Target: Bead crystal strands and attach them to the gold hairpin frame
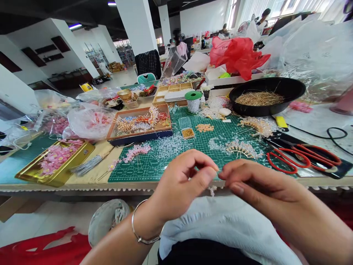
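My left hand (180,182) and my right hand (256,184) meet fingertip to fingertip just above the table's front edge. Between them, both pinch a fine wire strung with small clear beads (212,190), whose short end hangs below the fingers. The thin wire is hard to follow against the background. Behind my hands lies a green cutting mat (176,121) scattered with clear beaded sprays (244,149) and a pink beaded spray (136,151). A silver bangle (143,228) circles my left wrist. A pale cloth covers my lap below both hands.
Red-handled scissors (303,158) lie at the right. A black round pan of gold pins (264,96) and a bead tray (139,123) stand beyond the mat. A gold tin of pink flowers (53,162) sits left. Plastic bags crowd the table; people sit far back.
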A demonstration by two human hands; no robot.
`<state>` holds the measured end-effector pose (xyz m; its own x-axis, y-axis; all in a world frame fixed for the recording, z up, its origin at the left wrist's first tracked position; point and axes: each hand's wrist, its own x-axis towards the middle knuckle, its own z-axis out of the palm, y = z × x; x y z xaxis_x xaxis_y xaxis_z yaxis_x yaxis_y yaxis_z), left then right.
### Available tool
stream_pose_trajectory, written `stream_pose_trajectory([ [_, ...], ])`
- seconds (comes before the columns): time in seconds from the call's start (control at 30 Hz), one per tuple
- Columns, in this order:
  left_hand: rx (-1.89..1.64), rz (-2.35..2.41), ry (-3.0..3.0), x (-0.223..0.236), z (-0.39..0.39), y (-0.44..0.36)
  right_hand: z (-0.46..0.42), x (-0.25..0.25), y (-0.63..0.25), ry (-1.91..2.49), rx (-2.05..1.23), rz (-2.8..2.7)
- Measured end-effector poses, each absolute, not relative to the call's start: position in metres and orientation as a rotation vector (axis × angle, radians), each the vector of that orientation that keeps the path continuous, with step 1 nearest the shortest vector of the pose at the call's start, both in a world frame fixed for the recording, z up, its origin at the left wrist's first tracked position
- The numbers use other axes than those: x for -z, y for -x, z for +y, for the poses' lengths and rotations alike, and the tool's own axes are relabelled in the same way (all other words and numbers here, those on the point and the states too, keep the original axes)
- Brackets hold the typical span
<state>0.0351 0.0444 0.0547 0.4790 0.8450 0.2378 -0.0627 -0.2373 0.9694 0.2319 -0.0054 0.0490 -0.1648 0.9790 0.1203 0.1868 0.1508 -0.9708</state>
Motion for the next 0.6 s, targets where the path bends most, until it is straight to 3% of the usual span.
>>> stream_pose_trajectory([
  [0.13, -0.852, 0.515, -1.141, -0.019, 0.047, -0.046, -0.001, -0.054, -0.230, 1.121, -1.153, -1.317],
  [0.33, -0.567, 0.523, -1.449, -0.001, 0.039, -0.062, 0.002, -0.055, -0.222, 0.857, -1.377, -0.990],
  [0.6, -0.672, 0.736, -1.191, 0.001, 0.032, -0.053, -0.014, -0.049, -0.237, 1.052, -1.143, -1.084],
])
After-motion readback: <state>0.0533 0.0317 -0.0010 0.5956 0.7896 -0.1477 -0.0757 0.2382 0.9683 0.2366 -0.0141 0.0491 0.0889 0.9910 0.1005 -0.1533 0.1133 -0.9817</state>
